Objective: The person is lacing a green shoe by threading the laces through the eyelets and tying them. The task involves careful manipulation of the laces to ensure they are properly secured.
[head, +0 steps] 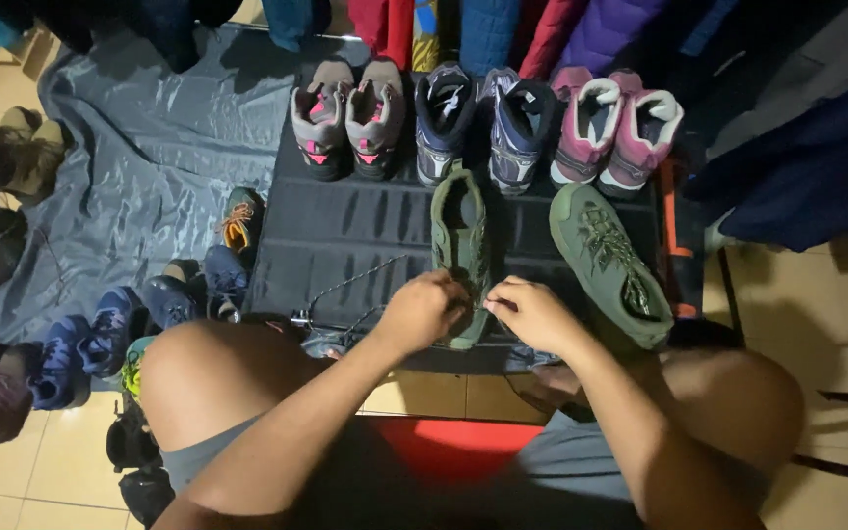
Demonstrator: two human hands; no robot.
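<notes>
Head view is showing a person crouching over a dark mat (365,236) with both hands meeting at the near end of a green shoe (460,236). Left hand (422,312) is curling shut, fingers pinching what looks like lace at the shoe's near end; in this dim light the grip is hard to confirm. Right hand (534,312) is closing likewise, fingertips pressed together just beside the left. A loose cord (345,294) is trailing leftward across the mat, so the lacing is judged unfinished on this shoe. Its mate (612,260) is lying at the mat's right edge, laces already crossed along the top. Three more pairs (483,123) are standing along the far edge. The green shoe is sitting directly under both hands, near the mat's front edge.
</notes>
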